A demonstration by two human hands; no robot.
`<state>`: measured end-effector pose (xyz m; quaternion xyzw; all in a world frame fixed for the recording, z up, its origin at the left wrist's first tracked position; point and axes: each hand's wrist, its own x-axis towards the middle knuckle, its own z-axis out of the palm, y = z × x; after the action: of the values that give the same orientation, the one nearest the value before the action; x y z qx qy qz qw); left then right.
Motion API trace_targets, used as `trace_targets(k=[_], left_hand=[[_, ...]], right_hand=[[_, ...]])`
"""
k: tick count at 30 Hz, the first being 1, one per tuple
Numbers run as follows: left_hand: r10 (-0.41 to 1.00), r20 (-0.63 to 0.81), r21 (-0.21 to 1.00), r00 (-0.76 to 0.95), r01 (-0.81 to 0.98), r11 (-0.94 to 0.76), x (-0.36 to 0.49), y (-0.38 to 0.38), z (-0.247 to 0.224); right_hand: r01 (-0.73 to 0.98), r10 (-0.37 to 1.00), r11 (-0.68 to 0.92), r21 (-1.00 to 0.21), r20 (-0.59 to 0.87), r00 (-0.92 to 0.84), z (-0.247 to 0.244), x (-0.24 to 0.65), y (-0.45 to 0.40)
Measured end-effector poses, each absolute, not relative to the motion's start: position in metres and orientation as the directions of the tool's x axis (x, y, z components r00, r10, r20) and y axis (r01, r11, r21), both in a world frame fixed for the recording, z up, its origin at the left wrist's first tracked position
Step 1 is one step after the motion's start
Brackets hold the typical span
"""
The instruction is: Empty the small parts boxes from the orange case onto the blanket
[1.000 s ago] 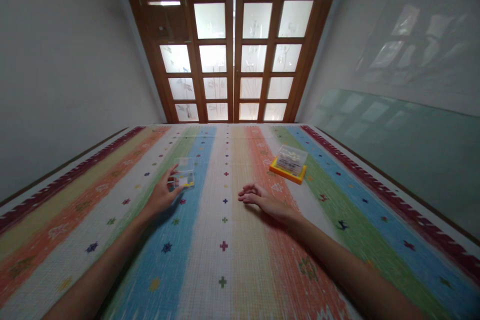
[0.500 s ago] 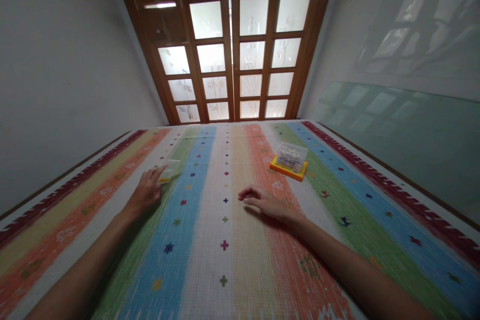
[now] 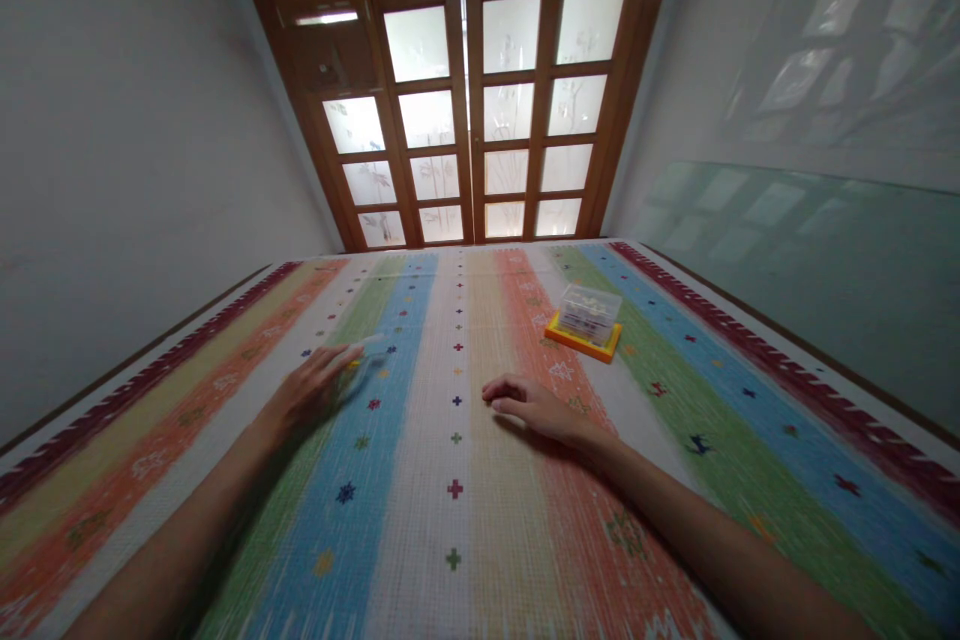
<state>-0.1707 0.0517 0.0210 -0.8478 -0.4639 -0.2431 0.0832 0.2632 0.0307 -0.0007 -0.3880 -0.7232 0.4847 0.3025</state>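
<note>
At left centre, my left hand (image 3: pixel 319 382) is closed on a clear plastic piece (image 3: pixel 369 344) with a bit of yellow at its lower edge, tilted above the cloth. My right hand (image 3: pixel 525 404) rests on the cream and orange stripes with its fingers curled together; nothing shows in them. Beyond it, to the right, a clear box (image 3: pixel 589 312) with small things inside sits on a yellow-orange tray (image 3: pixel 592 348).
A striped cloth (image 3: pixel 427 420) with small printed figures covers the table. Wooden doors (image 3: pixel 469 110) with frosted panes stand at its far end. A pale wall is on the left, and a greenish glass panel (image 3: pixel 795 250) leans along the right.
My left hand has moved slightly right with the clear piece, which now looks tilted and lifted. My right hand keeps its pose. The whole view has shifted a little.
</note>
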Motion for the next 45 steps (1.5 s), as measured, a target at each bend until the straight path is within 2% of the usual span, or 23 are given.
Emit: trace_targets(k=[4,11,14,22,27,29,33,41,45], left_hand=[[0.765,0.542,0.131,0.349,0.864,-0.486,-0.172,0.048,0.028],[0.775,0.554,0.175,0.304,0.868,-0.465,-0.173,0.045,0.041],[0.77,0.597,0.197,0.226,0.889,-0.413,-0.176,0.046,0.044],[0.787,0.584,0.36,-0.199,0.932,-0.031,-0.202,0.035,0.042],[0.768,0.368,0.472,-0.523,0.817,0.33,-0.217,0.014,0.042],[0.778,0.278,0.462,-0.563,0.789,0.405,-0.217,0.009,0.042],[0.85,0.186,0.368,-0.494,0.836,0.406,-0.209,0.006,0.041],[0.889,0.235,0.176,-0.394,0.916,0.36,-0.185,-0.007,0.037],[0.897,0.244,0.081,-0.369,0.929,0.361,-0.178,-0.012,0.038]], right_hand=[[0.275,0.853,0.24,-0.931,0.067,-0.517,-0.001,0.263,0.031],[0.262,0.849,0.241,-0.935,0.072,-0.523,-0.001,0.263,0.03],[0.258,0.848,0.237,-0.937,0.07,-0.526,0.001,0.263,0.029],[0.253,0.852,0.239,-0.938,0.078,-0.517,0.001,0.262,0.027],[0.255,0.841,0.268,-0.929,0.096,-0.532,0.0,0.262,0.029],[0.258,0.841,0.266,-0.929,0.093,-0.533,-0.001,0.263,0.03],[0.269,0.839,0.261,-0.927,0.08,-0.539,-0.001,0.265,0.031],[0.273,0.841,0.292,-0.917,0.11,-0.53,-0.002,0.264,0.029],[0.332,0.847,0.43,-0.84,0.248,-0.47,-0.001,0.268,0.028]])
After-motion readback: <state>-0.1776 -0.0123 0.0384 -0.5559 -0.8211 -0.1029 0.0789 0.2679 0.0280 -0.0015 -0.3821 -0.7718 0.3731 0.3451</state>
